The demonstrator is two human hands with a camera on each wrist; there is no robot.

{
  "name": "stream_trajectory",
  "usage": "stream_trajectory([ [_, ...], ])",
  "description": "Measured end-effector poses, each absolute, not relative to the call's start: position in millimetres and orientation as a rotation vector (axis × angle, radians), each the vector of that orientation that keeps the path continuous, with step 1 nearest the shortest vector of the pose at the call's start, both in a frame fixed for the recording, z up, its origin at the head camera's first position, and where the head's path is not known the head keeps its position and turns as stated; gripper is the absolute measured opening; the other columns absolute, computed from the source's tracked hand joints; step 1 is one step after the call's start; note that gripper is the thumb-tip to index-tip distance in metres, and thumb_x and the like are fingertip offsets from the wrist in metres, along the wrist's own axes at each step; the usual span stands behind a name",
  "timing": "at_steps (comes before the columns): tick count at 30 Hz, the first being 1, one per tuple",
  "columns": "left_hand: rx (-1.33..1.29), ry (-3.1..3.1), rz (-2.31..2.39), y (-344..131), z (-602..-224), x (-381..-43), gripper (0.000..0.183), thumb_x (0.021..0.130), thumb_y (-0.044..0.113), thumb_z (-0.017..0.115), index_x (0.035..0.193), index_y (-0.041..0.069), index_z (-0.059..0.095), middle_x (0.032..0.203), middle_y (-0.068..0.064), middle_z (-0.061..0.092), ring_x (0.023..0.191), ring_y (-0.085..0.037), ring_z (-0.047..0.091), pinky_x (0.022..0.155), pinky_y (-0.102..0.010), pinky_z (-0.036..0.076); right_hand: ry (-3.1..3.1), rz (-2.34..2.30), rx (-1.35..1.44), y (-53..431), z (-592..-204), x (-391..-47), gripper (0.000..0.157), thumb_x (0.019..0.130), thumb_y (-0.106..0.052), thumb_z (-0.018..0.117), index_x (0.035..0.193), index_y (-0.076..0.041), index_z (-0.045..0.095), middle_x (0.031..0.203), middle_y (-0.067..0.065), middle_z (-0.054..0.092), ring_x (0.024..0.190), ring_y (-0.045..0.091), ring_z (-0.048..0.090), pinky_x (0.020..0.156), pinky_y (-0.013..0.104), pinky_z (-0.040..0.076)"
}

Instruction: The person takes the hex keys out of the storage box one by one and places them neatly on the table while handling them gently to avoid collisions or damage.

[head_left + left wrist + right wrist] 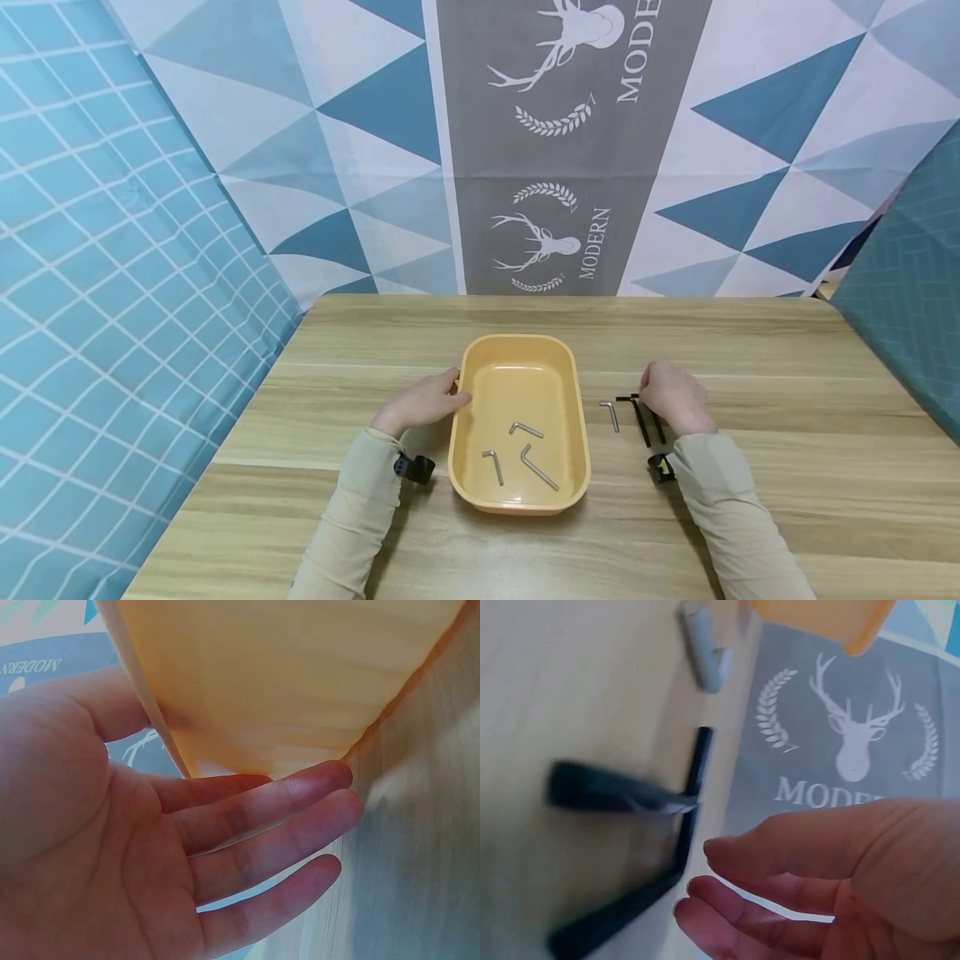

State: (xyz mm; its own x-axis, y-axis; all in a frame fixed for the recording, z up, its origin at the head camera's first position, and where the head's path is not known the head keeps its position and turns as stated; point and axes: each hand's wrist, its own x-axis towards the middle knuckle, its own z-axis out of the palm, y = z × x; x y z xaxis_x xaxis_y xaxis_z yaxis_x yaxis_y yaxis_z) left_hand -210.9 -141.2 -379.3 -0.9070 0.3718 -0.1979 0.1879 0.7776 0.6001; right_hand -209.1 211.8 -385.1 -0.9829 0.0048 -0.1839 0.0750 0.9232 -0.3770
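A yellow plastic tray (pixel 520 421) stands on the table with three silver hex keys inside, one of them a longer hex key (pixel 538 468). My left hand (pixel 427 400) grips its left rim, thumb over the edge and fingers along the outer wall; in the left wrist view the lower fingers (pixel 277 840) are nearly straight. Right of the tray lie a silver hex key (pixel 611 415) and two black hex keys (pixel 642 421). My right hand (pixel 675 398) hovers at the black ones. In the right wrist view its thumb and fingertips are apart, holding nothing, close to the black hex keys (pixel 615 786).
The wood-grain table (pixel 810 400) extends to both sides of the tray. A patterned cloth (pixel 540 150) hangs behind its far edge. Blue checked fabric (pixel 112 292) borders the left side, and teal fabric (pixel 911 283) the right.
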Motion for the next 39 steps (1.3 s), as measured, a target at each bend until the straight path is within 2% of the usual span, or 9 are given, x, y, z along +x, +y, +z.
stream_trajectory([
  [2,0.433,2.665,0.855,-141,-380,-211,0.031,0.09,0.026,0.051,0.11,0.004,0.052,0.084,-0.004,0.057,0.07,-0.016,0.051,0.061,-0.028,0.042,2.919,-0.584,0.061,209,-381,-208,0.012,0.077,-0.004,0.045,0.084,-0.006,0.054,0.075,0.008,0.053,0.064,0.021,0.048,0.054,0.033,0.036],
  [8,0.441,2.67,0.852,-143,-380,-211,0.033,0.089,0.026,0.051,0.113,0.003,0.051,0.086,-0.005,0.058,0.072,-0.016,0.052,0.063,-0.029,0.044,3.027,-0.581,-0.005,194,-370,-202,0.022,0.081,-0.013,0.051,0.098,-0.002,0.058,0.094,0.016,0.062,0.07,0.025,0.054,0.052,0.036,0.041],
  [14,0.449,2.678,0.834,-144,-379,-211,0.025,0.088,0.026,0.051,0.103,0.006,0.053,0.079,-0.003,0.057,0.068,-0.015,0.051,0.059,-0.028,0.042,3.126,-0.632,-0.102,172,-364,-194,0.02,0.086,-0.018,0.05,0.093,-0.002,0.059,0.079,0.009,0.063,0.056,0.018,0.052,0.044,0.031,0.039],
  [18,0.449,2.682,0.829,-143,-378,-210,0.028,0.089,0.027,0.051,0.106,0.005,0.053,0.081,-0.003,0.057,0.069,-0.016,0.051,0.061,-0.028,0.042,3.18,-0.671,-0.19,158,-357,-188,0.019,0.086,-0.02,0.051,0.09,-0.004,0.06,0.073,0.005,0.062,0.055,0.016,0.052,0.045,0.03,0.04],
  [26,0.448,2.679,0.821,-141,-378,-211,0.033,0.089,0.028,0.05,0.111,0.003,0.051,0.082,-0.004,0.057,0.07,-0.016,0.051,0.061,-0.029,0.042,3.279,-0.685,-0.384,128,-348,-170,0.015,0.084,-0.021,0.059,0.086,-0.007,0.063,0.077,0.004,0.061,0.063,0.016,0.054,0.049,0.029,0.041],
  [32,0.446,2.669,0.83,-140,-376,-210,0.033,0.089,0.028,0.05,0.111,0.003,0.052,0.083,-0.004,0.057,0.07,-0.016,0.052,0.061,-0.029,0.043,3.311,-0.685,-0.49,108,-348,-156,0.011,0.08,-0.022,0.065,0.081,-0.011,0.065,0.076,0.002,0.06,0.057,0.013,0.05,0.047,0.025,0.038],
  [39,0.442,2.673,0.814,-140,-376,-211,0.031,0.089,0.028,0.05,0.108,0.004,0.051,0.081,-0.004,0.056,0.07,-0.016,0.051,0.061,-0.029,0.042,3.239,-0.595,-0.649,93,-353,-149,0.013,0.078,-0.023,0.069,0.085,-0.012,0.066,0.077,0.0,0.059,0.063,0.012,0.051,0.055,0.025,0.04],
])
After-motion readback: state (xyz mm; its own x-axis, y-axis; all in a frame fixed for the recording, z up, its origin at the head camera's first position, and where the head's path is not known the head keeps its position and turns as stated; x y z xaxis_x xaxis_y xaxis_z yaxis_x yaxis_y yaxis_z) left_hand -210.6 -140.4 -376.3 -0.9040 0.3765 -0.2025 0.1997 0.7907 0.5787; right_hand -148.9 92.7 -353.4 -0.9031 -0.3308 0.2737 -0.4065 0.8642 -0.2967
